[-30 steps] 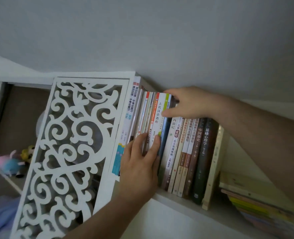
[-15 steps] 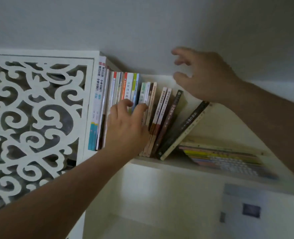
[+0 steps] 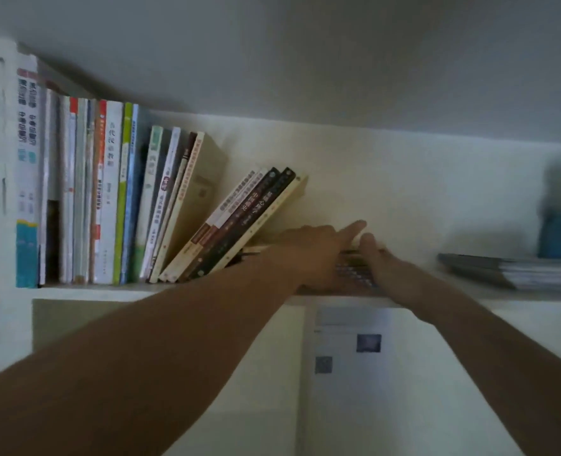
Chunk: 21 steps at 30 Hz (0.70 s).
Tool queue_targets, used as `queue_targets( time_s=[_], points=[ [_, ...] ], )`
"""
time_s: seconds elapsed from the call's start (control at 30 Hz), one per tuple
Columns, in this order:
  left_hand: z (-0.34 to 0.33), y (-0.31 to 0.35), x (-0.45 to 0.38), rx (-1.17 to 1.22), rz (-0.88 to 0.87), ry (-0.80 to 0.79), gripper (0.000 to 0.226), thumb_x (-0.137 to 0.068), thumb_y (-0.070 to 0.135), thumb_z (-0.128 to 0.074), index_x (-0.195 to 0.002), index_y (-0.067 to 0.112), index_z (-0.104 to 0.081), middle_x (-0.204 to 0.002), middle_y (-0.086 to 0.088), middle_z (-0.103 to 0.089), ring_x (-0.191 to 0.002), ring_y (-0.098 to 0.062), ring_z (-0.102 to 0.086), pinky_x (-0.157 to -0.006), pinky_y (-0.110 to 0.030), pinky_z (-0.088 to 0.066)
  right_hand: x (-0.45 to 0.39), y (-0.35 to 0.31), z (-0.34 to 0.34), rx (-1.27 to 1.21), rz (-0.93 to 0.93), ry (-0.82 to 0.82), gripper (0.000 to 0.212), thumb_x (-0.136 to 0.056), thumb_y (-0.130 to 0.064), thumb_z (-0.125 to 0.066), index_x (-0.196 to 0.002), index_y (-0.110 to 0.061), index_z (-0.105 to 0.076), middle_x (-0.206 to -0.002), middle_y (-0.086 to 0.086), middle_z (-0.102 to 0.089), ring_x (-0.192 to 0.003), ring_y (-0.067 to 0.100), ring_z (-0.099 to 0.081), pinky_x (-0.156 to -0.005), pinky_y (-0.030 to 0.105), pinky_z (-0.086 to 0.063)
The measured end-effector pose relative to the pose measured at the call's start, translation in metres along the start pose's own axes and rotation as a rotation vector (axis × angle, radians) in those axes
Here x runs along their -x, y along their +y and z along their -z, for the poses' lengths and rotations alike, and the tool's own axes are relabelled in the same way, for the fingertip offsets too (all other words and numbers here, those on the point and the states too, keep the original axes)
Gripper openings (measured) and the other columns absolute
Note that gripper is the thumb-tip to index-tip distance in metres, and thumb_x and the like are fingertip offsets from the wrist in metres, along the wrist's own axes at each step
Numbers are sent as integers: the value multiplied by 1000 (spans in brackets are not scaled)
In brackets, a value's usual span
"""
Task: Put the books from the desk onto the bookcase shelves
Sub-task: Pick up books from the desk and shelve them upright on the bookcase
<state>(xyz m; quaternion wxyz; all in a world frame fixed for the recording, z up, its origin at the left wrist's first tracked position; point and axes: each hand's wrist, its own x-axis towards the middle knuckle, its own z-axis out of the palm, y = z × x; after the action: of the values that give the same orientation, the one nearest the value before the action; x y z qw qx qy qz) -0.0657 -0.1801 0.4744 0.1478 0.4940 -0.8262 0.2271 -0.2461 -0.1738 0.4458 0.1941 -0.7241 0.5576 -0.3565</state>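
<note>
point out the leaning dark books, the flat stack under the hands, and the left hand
leaning dark books (image 3: pixel 256 215), head view, on a dark spine
flat stack (image 3: pixel 351 269), head view, on the page edges between the hands
left hand (image 3: pixel 315 255), head view, on its back

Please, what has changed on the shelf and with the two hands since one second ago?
Both hands let go of the upright books and moved right to the flat stack of books: left hand on its left, right hand on its right. The freed dark-spined books fell rightward and now lean on that stack. The upright books at the left stayed standing.
</note>
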Motion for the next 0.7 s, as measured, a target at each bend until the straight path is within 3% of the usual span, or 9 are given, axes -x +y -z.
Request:
queue_targets(
  time_s=[0.03,0.1,0.13,0.2,0.23,0.37,0.47,0.57,0.7],
  points=[
    [0,-4,-8,-25,53,-73,121,-72,86,-68,-160,48,6,-137,-4,-59,-115,-28,-62,-87,-45,-57,-3,-3,0,-130,-37,26,117,-76,-101,-13,-166,-28,-27,-167,6,-38,-147,30,-44,-120,44,-33],
    [1,-10,-16,-59,81,-96,130,-68,85,-73,-158,50,14,-135,-6,-60,-113,-29,-62,-83,-43,-57,-11,-9,6,-429,-134,96,96,-93,-87,-28,-164,-23,-31,-169,6,-32,-146,31,-45,-114,41,-45],
    [1,-11,-17,-83,65,-48,130,-69,81,-75,-158,50,15,-133,-6,-59,-110,-28,-62,-76,-41,-55,-15,-13,11,-616,-170,135,76,-102,-70,-43,-160,-21,-40,-167,8,-35,-138,34,-52,-95,36,-58],
    [-3,-9,-17,-170,-27,123,129,-73,68,-78,-159,47,16,-135,-4,-56,-101,-28,-64,-59,-33,-43,-19,-20,16,-904,-182,185,36,-103,-34,-65,-134,-16,-64,-151,17,-52,-101,37,-67,-52,30,-60],
    [-5,-8,-16,-222,-72,208,129,-76,59,-79,-161,42,16,-141,-4,-52,-98,-28,-65,-56,-32,-39,-24,-22,18,-937,-163,202,23,-98,-24,-69,-117,-11,-69,-137,20,-61,-88,35,-69,-51,34,-60],
    [-2,-17,-12,-215,-21,580,118,-78,32,-77,-167,10,-3,-159,-15,-38,-90,-29,-66,-59,-33,-52,-49,-68,17,-894,100,336,43,-82,-35,-82,-114,-8,-73,-104,23,-74,-87,29,-74,-86,54,-64],
    [17,-32,-9,-2,88,742,119,-72,21,-78,-166,5,-7,-158,-18,-37,-107,-30,-65,-74,-36,-61,-58,-122,7,-745,269,374,78,-71,-61,-79,-141,-32,-61,-135,5,-68,-117,27,-70,-101,47,-59],
    [34,-58,2,202,192,836,119,-78,20,-81,-166,7,-3,-158,-15,-34,-123,-19,-55,-90,-25,-51,-64,-159,-12,-577,473,319,84,-88,-59,-72,-161,-39,-36,-163,-5,-44,-143,14,-49,-112,34,-44],
    [42,-97,15,181,307,964,111,-89,34,-77,-160,-10,-3,-160,-26,-36,-145,-34,-44,-117,-44,-44,-73,-200,-41,-398,667,247,92,-91,-68,-66,-164,-50,-14,-168,-12,-35,-144,6,-44,-114,30,-37]
  ],
)
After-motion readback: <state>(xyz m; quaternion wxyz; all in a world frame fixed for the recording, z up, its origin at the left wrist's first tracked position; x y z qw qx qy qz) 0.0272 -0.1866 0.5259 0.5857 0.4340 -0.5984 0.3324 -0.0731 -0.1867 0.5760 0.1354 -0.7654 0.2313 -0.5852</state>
